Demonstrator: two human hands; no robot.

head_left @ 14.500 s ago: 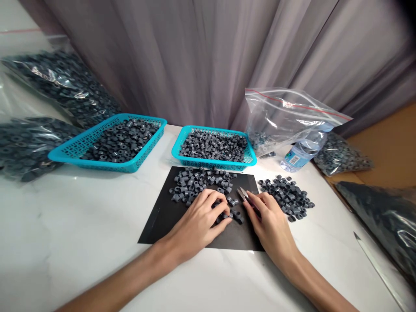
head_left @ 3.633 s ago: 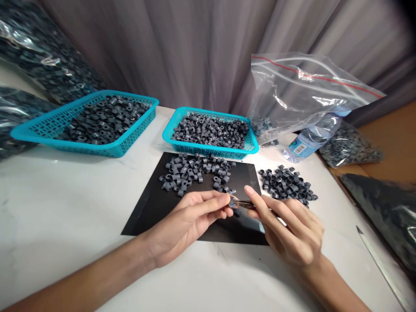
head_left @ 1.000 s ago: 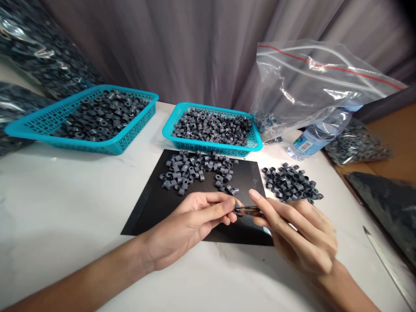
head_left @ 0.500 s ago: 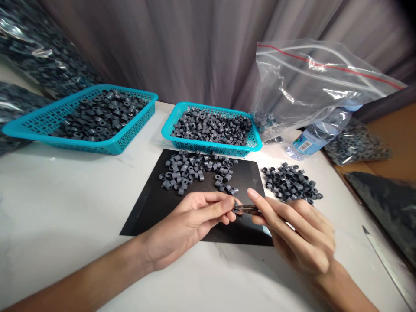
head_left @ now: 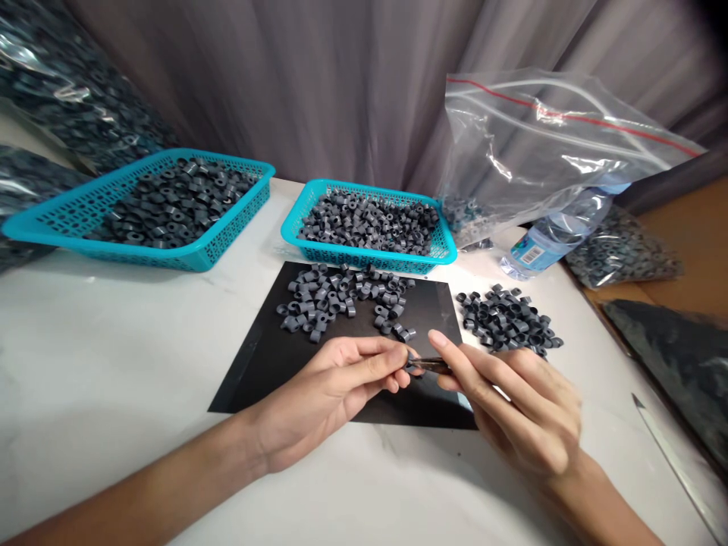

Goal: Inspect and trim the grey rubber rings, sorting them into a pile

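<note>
The left hand (head_left: 353,379) has its grip pinched on a small grey part (head_left: 409,362) above the black mat (head_left: 250,371), and the right hand (head_left: 517,406) keeps its grip closed around a pointed metal tool (head_left: 433,365) whose tips meet that part. Beyond, a loose heap (head_left: 321,298) of similar parts lies on the mat, another pile (head_left: 509,318) rests rightward on the white table (head_left: 114,341).

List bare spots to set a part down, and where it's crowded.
Bare: white tabletop between left basket, black mat and left forearm; strip at mat's near edge, one speck there. Crowded: mat's far side, loose grey rings; right of it, ring pile; behind, right basket.
</note>
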